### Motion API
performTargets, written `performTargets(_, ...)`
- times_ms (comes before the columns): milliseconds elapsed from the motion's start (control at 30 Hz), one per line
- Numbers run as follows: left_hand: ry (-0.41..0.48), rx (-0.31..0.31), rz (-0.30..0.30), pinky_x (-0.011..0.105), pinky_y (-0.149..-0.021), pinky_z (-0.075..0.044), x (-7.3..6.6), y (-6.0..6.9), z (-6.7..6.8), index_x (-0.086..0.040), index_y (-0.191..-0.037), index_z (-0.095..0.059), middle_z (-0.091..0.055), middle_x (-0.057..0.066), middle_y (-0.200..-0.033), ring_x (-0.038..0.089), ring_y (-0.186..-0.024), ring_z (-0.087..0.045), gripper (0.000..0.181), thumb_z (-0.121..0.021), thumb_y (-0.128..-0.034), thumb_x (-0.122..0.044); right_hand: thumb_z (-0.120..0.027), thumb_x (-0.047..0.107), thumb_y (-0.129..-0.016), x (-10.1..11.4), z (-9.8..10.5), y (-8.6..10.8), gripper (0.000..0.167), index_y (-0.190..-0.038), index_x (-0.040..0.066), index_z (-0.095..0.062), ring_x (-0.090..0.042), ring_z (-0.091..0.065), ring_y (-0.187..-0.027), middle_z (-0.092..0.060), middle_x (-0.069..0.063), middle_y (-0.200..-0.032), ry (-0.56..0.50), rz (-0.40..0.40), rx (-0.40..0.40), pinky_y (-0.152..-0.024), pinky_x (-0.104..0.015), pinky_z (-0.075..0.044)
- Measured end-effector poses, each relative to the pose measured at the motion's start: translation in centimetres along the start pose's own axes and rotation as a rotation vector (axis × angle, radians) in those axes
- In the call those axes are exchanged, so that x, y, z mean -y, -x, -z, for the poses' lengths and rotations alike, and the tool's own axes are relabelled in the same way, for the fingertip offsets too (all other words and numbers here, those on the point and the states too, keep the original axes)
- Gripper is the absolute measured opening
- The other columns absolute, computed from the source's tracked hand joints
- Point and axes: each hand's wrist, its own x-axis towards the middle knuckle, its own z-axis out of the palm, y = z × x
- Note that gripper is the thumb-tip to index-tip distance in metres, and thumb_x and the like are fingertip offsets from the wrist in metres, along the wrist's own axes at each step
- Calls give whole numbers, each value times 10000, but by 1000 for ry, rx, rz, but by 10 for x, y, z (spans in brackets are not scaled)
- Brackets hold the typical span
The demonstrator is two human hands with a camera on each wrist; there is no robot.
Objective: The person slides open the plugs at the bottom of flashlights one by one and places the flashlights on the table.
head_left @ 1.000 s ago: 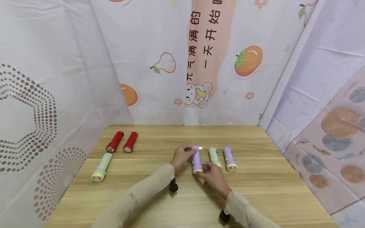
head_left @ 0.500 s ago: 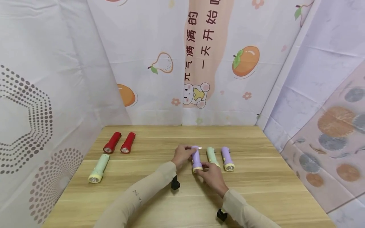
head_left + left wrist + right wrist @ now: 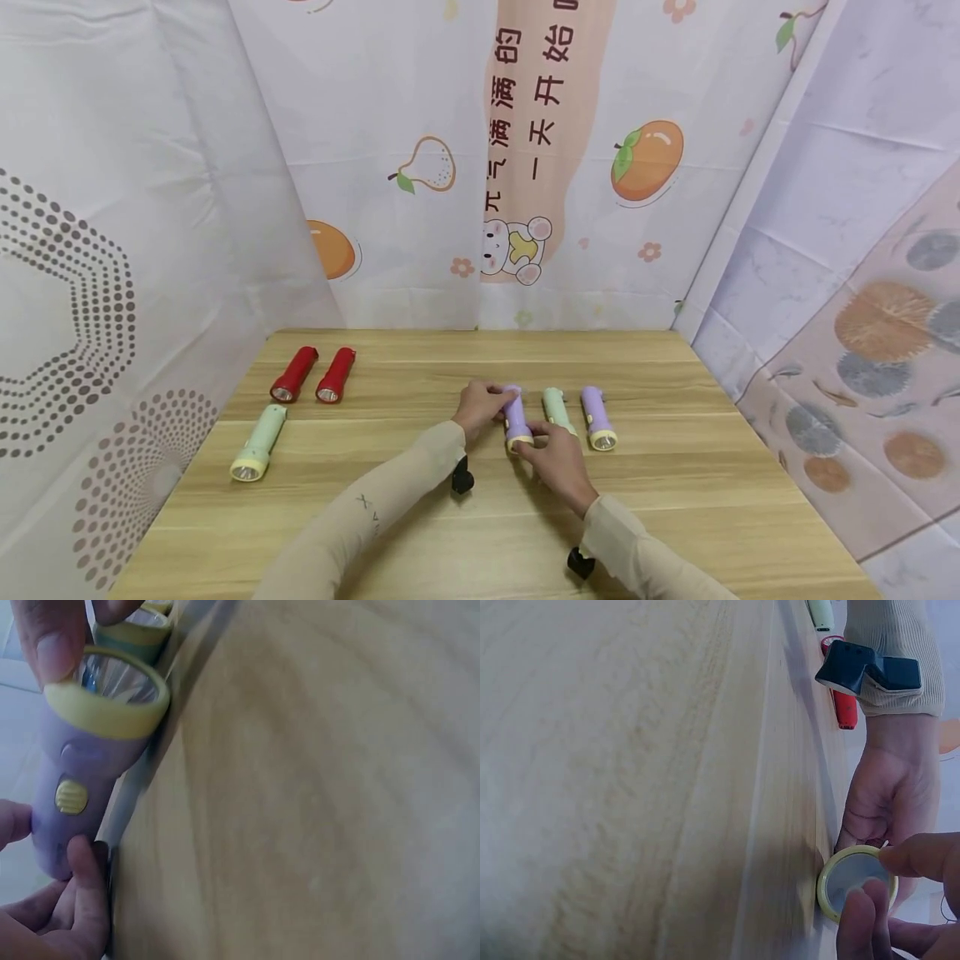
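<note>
A purple flashlight (image 3: pixel 516 419) with a yellow rim lies on the wooden table between both hands. My left hand (image 3: pixel 478 408) holds its tail end between thumb and fingers. At the lens end, my right hand (image 3: pixel 561 467) pinches the yellow rim. The left wrist view shows the flashlight's yellow switch (image 3: pixel 71 796) and clear lens, with right-hand fingertips (image 3: pixel 58 656) on the rim. In the right wrist view, the round yellow rim (image 3: pixel 826 889) faces the camera, partly covered by my right fingers. A mint-green flashlight (image 3: pixel 557 407) lies just right of it, its lens end partly hidden by my right hand.
Another purple flashlight (image 3: pixel 597 417) completes the row at right. Two red flashlights (image 3: pixel 295 373) lie side by side at the back left, with a second mint-green flashlight (image 3: pixel 259 442) nearer the front. Printed cloth (image 3: pixel 390 308) hangs behind the wooden table (image 3: pixel 480 533).
The head view has shifted slightly, so the table things sit a little further left. Both hands stay on the purple flashlight. A small bright patch beside its tail has faded.
</note>
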Motion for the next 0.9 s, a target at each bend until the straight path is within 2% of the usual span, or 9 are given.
performTargets(200, -37, 48, 4, 289, -606, -582, -4, -3, 3, 34, -1055, -729, -706, 110, -876, 179, -685, -675, 307, -800, -919, -232, -798, 182, -887, 1, 1, -1, 371, -1200, 3, -712, -119, -548, -451, -734, -140, -1006, 1, 4, -4, -422, -290, -469)
performTargets(400, -80, 70, -7, 290, -587, -569, -6, -4, 4, 19, -1025, -739, -697, 109, -832, 186, -675, -659, 297, -791, -929, -257, -787, 181, -900, 1, 2, -1, 373, -1220, 7, -706, -117, -539, -444, -727, -108, -969, -8, -10, 6, -415, -292, -459)
performTargets(800, -124, 55, -17, 272, -562, -558, -4, -3, 3, 30, -1000, -736, -688, 105, -830, 178, -650, -647, 294, -798, -922, -247, -778, 201, -916, 0, 2, -1, 396, -1258, 18, -699, -120, -543, -442, -723, -75, -919, -8, -20, 19, -412, -286, -441)
performTargets(900, -123, 52, -31, 269, -560, -555, -3, -3, 2, 35, -1010, -729, -688, 101, -826, 171, -641, -642, 293, -799, -922, -235, -775, 202, -921, 0, 3, -1, 404, -1269, 15, -689, -119, -537, -438, -711, -66, -834, -11, -22, 24, -410, -278, -440)
